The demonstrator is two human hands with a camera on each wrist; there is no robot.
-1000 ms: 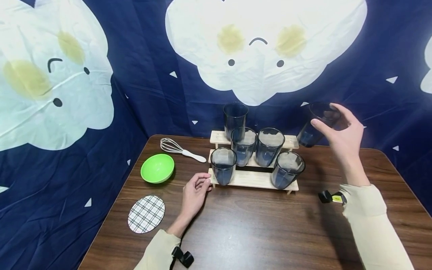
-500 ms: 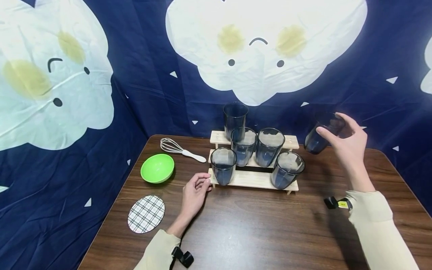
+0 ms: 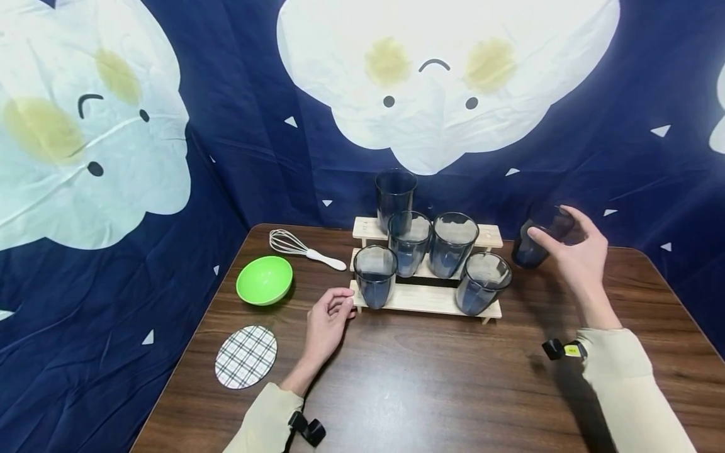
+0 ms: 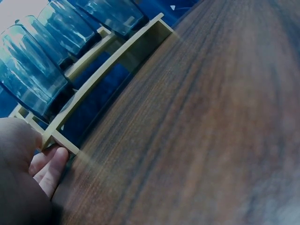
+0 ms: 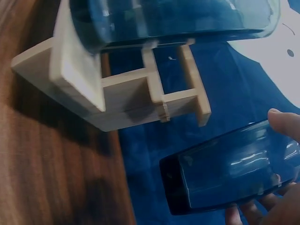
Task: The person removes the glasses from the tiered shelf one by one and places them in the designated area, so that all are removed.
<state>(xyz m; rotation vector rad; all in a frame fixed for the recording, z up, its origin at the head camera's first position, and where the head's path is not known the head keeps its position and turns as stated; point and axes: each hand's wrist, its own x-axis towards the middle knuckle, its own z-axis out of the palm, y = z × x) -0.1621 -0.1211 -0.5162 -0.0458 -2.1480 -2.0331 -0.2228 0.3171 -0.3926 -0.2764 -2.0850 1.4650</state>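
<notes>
My right hand (image 3: 583,258) holds a dark tinted drinking glass (image 3: 529,250) near its rim, thumb on one side and fingers on the other. This glass is just right of a three-tier wooden rack (image 3: 425,299), apart from it, its base low over the back of the table. In the right wrist view the held glass (image 5: 225,168) shows side-on, beside the rack's stepped end (image 5: 126,98). At the rack's left end, my left hand (image 3: 327,324) pinches the lowest shelf's corner; the left wrist view shows thumb and fingers around that wood (image 4: 49,133).
Similar glasses stand on the rack: one top left (image 3: 394,195), two on the middle tier, one at each end of the bottom shelf (image 3: 484,286). Leftward lie a white whisk (image 3: 308,251), a green bowl (image 3: 264,281) and a checked round mat (image 3: 246,357). A blue curtain hangs behind.
My right hand has lowered the glass beside the rack's right end, first moving slightly right, and the glass now sits more upright. The left hand stays on the rack.
</notes>
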